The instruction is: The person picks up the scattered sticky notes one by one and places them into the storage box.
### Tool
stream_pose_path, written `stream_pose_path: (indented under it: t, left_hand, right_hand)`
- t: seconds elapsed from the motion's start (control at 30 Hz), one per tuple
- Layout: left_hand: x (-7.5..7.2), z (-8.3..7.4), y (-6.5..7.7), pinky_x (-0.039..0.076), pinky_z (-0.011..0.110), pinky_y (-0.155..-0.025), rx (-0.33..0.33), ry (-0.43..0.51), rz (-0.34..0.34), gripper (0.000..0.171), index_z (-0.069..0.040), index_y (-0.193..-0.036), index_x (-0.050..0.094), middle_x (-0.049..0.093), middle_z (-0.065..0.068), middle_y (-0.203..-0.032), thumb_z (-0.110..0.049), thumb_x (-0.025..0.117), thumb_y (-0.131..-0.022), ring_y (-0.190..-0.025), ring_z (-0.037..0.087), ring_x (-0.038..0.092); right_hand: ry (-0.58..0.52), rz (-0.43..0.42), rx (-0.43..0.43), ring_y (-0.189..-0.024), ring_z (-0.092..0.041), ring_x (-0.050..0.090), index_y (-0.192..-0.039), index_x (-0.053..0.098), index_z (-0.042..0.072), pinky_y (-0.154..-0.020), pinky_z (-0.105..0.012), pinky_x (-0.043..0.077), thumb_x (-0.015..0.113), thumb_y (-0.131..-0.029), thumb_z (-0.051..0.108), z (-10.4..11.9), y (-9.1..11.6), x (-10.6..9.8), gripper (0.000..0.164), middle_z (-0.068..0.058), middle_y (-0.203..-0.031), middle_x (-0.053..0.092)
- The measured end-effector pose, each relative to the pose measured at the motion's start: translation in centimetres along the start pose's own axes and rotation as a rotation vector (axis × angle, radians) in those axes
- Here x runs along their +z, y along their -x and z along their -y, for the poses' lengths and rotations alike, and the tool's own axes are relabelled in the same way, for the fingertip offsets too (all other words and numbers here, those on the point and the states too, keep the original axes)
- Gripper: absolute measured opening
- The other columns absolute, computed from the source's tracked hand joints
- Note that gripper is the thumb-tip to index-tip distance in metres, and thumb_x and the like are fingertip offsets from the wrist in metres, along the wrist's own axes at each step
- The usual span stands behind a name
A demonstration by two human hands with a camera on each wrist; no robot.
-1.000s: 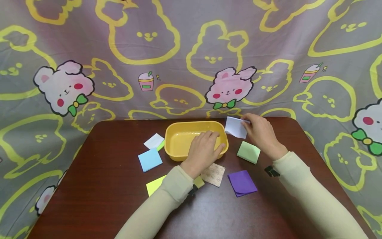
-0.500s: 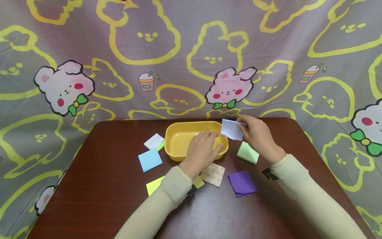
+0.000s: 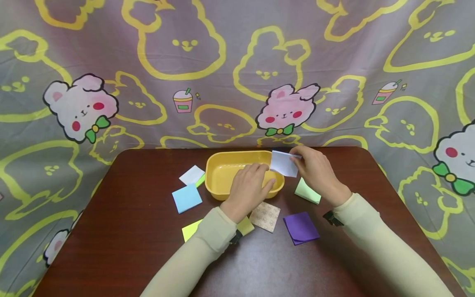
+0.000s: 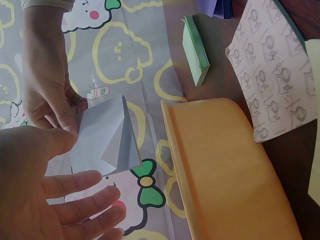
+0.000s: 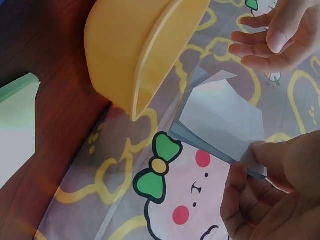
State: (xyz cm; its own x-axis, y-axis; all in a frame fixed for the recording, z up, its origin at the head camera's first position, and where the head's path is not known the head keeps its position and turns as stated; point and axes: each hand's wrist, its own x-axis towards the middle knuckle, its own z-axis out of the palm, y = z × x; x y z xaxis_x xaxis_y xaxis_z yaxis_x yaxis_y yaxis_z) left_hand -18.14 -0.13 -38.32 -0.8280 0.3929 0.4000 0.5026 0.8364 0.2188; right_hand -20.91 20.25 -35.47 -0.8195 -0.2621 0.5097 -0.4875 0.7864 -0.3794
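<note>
In the head view my right hand [image 3: 319,171] pinches a pale bluish-white sticky note pad [image 3: 283,163] by its edge, above the right end of the yellow bin [image 3: 237,154]. The right wrist view shows thumb and fingers on one corner of the pad, its top sheet lifting at the far corner. My left hand [image 3: 248,187] hovers over the bin's front right side. Its fingers are spread and relaxed in the left wrist view, close to the pad, with nothing in them.
Around the bin lie a white pad [image 3: 191,175], a bright green piece [image 3: 200,180], and blue [image 3: 186,199], yellow [image 3: 191,229], olive [image 3: 245,226], patterned tan [image 3: 265,217], purple [image 3: 300,227] and light green [image 3: 309,192] pads. A printed curtain [image 3: 222,62] hangs behind the table.
My right hand has carried the bluish-white sticky note pad leftward, from beside the bin to over its right end. My left hand has shifted only slightly.
</note>
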Motion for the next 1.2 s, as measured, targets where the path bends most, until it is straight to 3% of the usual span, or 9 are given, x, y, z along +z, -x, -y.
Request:
stream_pose_path:
  t: [0.63,1.2]
  left_hand:
    - [0.2,0.9,0.3,0.048,0.034,-0.072,0.005,0.006,-0.038,0.044,-0.009,-0.117,0.061,0.063,0.005,-0.108,-0.044,0.055,-0.09,-0.093,0.02,0.059]
    - [0.3,2.0,0.9,0.048,0.035,-0.073,-0.031,0.002,-0.016,0.043,-0.01,-0.116,0.062,0.063,0.005,-0.109,-0.044,0.054,-0.09,-0.094,0.021,0.059]
  right_hand:
    - [-0.006,0.018,-0.025,-0.076,-0.021,0.061,-0.095,0.065,0.007,-0.062,-0.039,0.049,0.061,-0.088,0.013,0.8,-0.1,0.9,0.01,-0.007,-0.09,0.067]
    - [-0.025,0.036,-0.024,-0.077,-0.02,0.062,-0.094,0.066,0.007,-0.064,-0.038,0.05,0.061,-0.088,0.012,1.1,0.1,2.0,0.009,-0.007,-0.089,0.067]
